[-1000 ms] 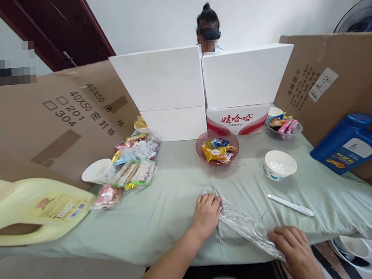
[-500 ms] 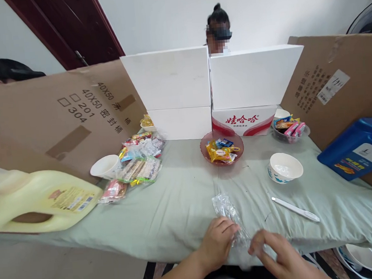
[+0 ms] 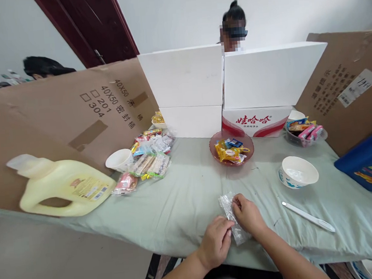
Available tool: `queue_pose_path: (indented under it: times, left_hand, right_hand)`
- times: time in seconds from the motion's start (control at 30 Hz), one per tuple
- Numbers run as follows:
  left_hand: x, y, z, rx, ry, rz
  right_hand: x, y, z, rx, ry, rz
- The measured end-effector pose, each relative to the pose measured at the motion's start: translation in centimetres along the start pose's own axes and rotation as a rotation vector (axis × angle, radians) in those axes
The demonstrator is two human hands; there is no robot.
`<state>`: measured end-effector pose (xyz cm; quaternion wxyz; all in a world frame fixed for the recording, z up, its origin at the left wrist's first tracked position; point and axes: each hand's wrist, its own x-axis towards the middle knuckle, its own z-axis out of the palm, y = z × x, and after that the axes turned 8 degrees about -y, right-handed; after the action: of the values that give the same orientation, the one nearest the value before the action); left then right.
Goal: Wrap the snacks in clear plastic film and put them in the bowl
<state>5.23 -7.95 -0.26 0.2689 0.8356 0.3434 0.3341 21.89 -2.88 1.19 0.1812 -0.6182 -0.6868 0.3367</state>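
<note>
A clear, crinkled plastic wrapper lies near the front edge of the cloth-covered table, between my hands. My left hand pinches its left side, with thumb and fingers closed together. On the other side, my right hand has its fingers curled in on the wrapper's upper part; the fingertips are partly hidden. Right of my hands lies a slim white tool of a kind I cannot make out. Beyond it stands a white paper bowl with a blue pattern.
A pink glass bowl holds small wrapped snacks. Bagged snacks and a pale yellow jug are at left. A blue bottle and a snack tub are at right. White boxes stand behind; two people sit beyond.
My right hand has moved forward from the table's front edge onto the upper part of the wrapper. My left hand keeps its hold. The camera view has turned slightly left.
</note>
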Motion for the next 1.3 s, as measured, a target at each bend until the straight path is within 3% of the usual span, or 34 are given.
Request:
queue_pose_path:
  times: [0.1, 0.3, 0.43, 0.5, 0.63, 0.77, 0.87, 0.97, 1.03, 1.13, 1.2, 1.3]
  left_hand:
    - [1.5, -0.5, -0.9, 0.145, 0.076, -0.024]
    - [3.7, -2.0, -1.1, 0.289, -0.145, -0.046]
    - [3.8, -1.9, -1.0, 0.364, -0.229, -0.098]
    - [3.9, -1.7, -0.9, 0.404, -0.267, -0.088]
    - [3.9, -1.5, -0.7, 0.472, -0.314, -0.084]
    - [3.7, -2.1, -1.1, 0.528, -0.354, -0.086]
    - [3.7, -3.0, -1.9, 0.608, -0.354, -0.159]
    - [3.9, -3.3, -2.4, 0.677, -0.185, -0.329]
    - [4.0, -2.7, -2.2, 0.64, -0.124, -0.248]
    - [4.0, -1.3, -1.4, 0.474, -0.254, 0.052]
    - [3.8, -0.8, -0.9, 0.411, -0.298, 0.085]
    - [3.6, -0.8, -0.6, 0.381, -0.267, 0.036]
  right_hand:
    - [0.1, -0.2, 0.1, -0.04, -0.008, 0.003]
    - [-0.6, 0.5, -0.5, -0.017, -0.054, 0.005]
    - [-3.6, 2.5, -1.0, 0.014, -0.149, -0.022]
    - [-5.4, 3.2, -1.1, -0.053, -0.088, -0.055]
    - [-8.1, 3.3, -1.2, -0.404, 0.207, -0.302]
    - [-9.2, 3.3, 0.0, -0.697, 0.111, -0.633]
    - [-9.5, 4.3, 1.6, -0.789, 0.135, -0.652]
    - [-9.6, 4.9, 2.6, -0.784, 0.149, -0.625]
    - [-9.6, 4.9, 2.6, -0.752, 0.151, -0.62]
    - [-9.6, 4.8, 2.1, -0.703, 0.115, -0.631]
    - [-9.7, 5.0, 1.6, -0.669, 0.072, -0.642]
    - [-9.7, 5.9, 0.7, -0.621, 0.061, -0.61]
